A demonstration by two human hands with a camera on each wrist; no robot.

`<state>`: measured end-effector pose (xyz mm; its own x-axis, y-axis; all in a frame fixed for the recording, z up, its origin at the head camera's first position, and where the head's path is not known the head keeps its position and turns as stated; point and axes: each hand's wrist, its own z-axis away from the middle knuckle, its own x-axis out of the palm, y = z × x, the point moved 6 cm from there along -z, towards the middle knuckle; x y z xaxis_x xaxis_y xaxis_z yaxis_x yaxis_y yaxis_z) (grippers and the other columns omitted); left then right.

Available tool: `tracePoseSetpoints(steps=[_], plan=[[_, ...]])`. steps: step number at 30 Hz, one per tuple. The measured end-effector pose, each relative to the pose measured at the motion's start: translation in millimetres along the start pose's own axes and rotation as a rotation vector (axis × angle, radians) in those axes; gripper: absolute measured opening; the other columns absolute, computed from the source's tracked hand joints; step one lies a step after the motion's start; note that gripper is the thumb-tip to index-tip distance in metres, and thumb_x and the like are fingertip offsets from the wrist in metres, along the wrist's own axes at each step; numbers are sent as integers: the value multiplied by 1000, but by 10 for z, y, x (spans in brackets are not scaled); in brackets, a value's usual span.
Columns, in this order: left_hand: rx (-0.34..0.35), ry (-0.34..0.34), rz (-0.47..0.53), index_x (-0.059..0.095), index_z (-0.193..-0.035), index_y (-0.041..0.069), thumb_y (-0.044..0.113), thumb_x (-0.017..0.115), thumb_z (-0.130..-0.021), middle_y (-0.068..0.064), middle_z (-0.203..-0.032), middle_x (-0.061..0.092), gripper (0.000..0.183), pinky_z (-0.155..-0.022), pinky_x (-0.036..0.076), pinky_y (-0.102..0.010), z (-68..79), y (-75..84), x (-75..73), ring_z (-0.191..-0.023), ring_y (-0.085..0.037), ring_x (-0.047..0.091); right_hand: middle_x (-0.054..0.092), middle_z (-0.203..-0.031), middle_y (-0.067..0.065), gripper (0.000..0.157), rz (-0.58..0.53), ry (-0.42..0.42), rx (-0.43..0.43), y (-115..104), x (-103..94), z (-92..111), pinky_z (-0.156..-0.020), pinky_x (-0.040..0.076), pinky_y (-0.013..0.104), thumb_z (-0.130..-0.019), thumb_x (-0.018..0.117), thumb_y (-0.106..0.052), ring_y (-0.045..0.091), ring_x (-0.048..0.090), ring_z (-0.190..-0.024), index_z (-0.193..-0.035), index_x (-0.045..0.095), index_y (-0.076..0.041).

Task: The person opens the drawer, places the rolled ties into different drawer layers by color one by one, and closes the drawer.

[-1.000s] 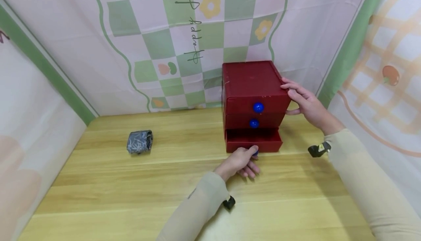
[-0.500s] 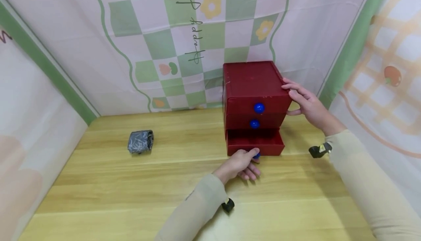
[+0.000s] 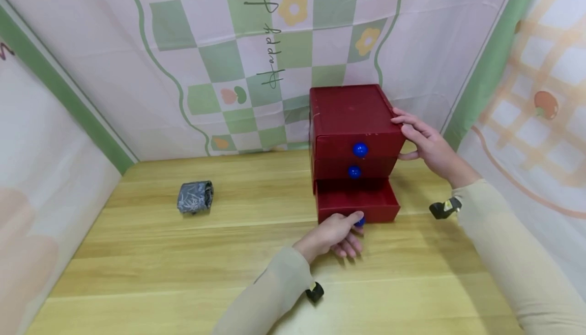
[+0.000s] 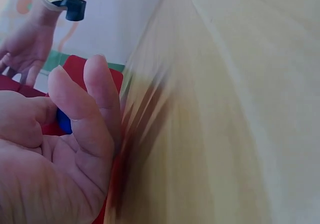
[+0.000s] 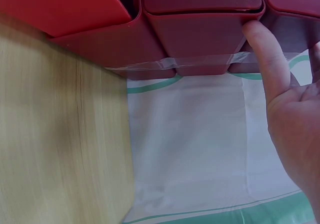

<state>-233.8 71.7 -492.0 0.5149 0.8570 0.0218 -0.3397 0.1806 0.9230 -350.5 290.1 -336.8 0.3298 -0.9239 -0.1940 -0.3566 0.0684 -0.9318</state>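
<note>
A dark red three-drawer box (image 3: 352, 111) stands on the table against the back cloth. Its bottom drawer (image 3: 383, 214) is pulled out toward me, and the part of its inside that shows holds nothing. My left hand (image 3: 334, 234) pinches that drawer's blue knob (image 3: 361, 221) between thumb and forefinger, the other fingers extended below; the left wrist view shows the blue knob (image 4: 63, 121) partly hidden by the fingers. My right hand (image 3: 428, 144) rests against the box's right side, fingertips at its top edge. In the right wrist view a finger of the right hand (image 5: 295, 114) touches the box's side.
A folded grey patterned packet (image 3: 195, 196) lies on the wooden table (image 3: 206, 274) to the left. Two more blue knobs, an upper one (image 3: 360, 150) and a middle one (image 3: 354, 172), sit on the closed drawers. Printed cloth (image 3: 256, 35) walls in the back and sides.
The bottom drawer has slid farther out toward me, with my left hand drawing back on its knob. My right hand stays at the box's side, and the packet has not moved.
</note>
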Motion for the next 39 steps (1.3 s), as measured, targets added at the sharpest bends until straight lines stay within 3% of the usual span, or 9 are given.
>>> tracePoseSetpoints(steps=[12,25,39], plan=[[-12,-131,-6,71,-108,7,54,48,-104,-9,-75,71,52,-41,47,-24,131,-106,34,-53,-14,62,21,-167,-3,36,11,-2,16,-6,6,-9,-71,61,37,-110,43,-21,24,32,-142,-144,52,-10],[-33,-170,-11,69,-110,9,54,46,-105,-8,-75,70,51,-40,45,-23,266,-143,118,-52,-13,59,22,-167,-3,36,13,0,13,-9,3,-21,-70,61,37,-110,44,-22,25,33,-142,-143,53,-11],[-58,-154,-23,69,-107,12,57,46,-103,-9,-72,71,50,-37,42,-23,303,-232,191,-48,-14,61,22,-167,-3,37,20,-1,13,10,-11,9,-71,61,36,-110,44,-22,24,33,-142,-144,52,-10]])
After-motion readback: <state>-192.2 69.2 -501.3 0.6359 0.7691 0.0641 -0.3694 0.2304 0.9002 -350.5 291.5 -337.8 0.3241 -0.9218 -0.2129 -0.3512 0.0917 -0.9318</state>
